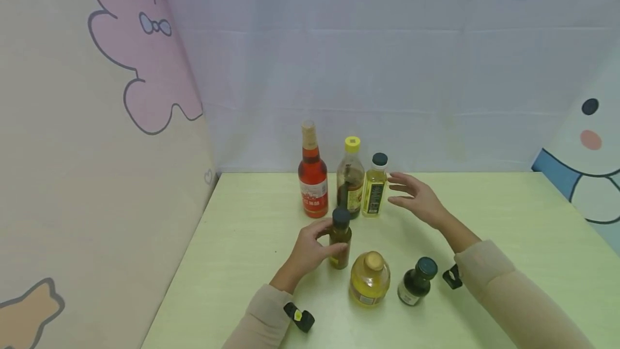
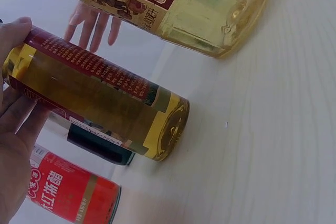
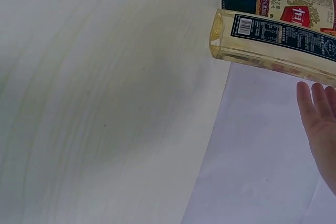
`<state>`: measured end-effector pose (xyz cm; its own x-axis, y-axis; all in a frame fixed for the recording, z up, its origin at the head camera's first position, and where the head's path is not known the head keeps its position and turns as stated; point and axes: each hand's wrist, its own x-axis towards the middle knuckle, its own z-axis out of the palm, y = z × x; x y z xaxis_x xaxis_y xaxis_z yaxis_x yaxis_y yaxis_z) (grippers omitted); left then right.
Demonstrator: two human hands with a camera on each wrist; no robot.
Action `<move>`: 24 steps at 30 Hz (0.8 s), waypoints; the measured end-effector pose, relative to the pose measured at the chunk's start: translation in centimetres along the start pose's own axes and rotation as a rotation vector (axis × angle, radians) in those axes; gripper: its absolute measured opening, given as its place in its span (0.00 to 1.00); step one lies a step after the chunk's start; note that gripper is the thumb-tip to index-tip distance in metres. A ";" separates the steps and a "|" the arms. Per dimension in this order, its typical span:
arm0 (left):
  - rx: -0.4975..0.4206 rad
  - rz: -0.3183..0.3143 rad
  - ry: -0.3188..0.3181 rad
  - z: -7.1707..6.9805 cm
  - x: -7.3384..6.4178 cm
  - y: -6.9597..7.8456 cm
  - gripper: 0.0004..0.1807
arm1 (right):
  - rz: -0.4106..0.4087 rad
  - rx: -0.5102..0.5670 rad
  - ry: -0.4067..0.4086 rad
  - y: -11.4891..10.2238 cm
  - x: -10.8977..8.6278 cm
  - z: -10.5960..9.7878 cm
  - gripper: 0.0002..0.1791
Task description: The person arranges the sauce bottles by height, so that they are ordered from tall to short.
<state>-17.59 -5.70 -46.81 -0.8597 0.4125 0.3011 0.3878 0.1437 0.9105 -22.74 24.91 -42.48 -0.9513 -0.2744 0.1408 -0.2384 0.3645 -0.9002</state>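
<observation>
My left hand (image 1: 309, 251) grips an amber glass bottle (image 1: 340, 255) with a dark cap, fingers and thumb around its upper part. In the left wrist view, the same bottle (image 2: 100, 93) shows a dark red label and its base. At the back right, my right hand (image 1: 420, 202) reaches beside a slim pale-yellow bottle (image 1: 374, 194) with a dark cap. Its fingers are spread and nearly straight, with nothing held. The right wrist view shows those fingertips (image 3: 318, 95) close to the slim bottle (image 3: 278, 43); whether they touch it is hard to tell.
Behind stand a red vinegar bottle (image 1: 314, 190) and a yellow-capped bottle of dark liquid (image 1: 356, 171). Nearer are a round yellow bottle (image 1: 370, 281) with a gold cap and a small dark bottle (image 1: 413, 287). A pale curtain (image 1: 387, 69) backs the light table (image 1: 508, 220).
</observation>
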 end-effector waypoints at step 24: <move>-0.012 -0.030 0.005 1.4 2.4 1.5 0.27 | -0.062 0.048 -0.017 -0.7 -5.1 -0.6 0.29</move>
<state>-18.63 -3.23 -45.15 -0.8725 0.4037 0.2753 0.3580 0.1448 0.9224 -17.86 26.55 -42.29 -0.9314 -0.3100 0.1906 -0.2870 0.3037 -0.9085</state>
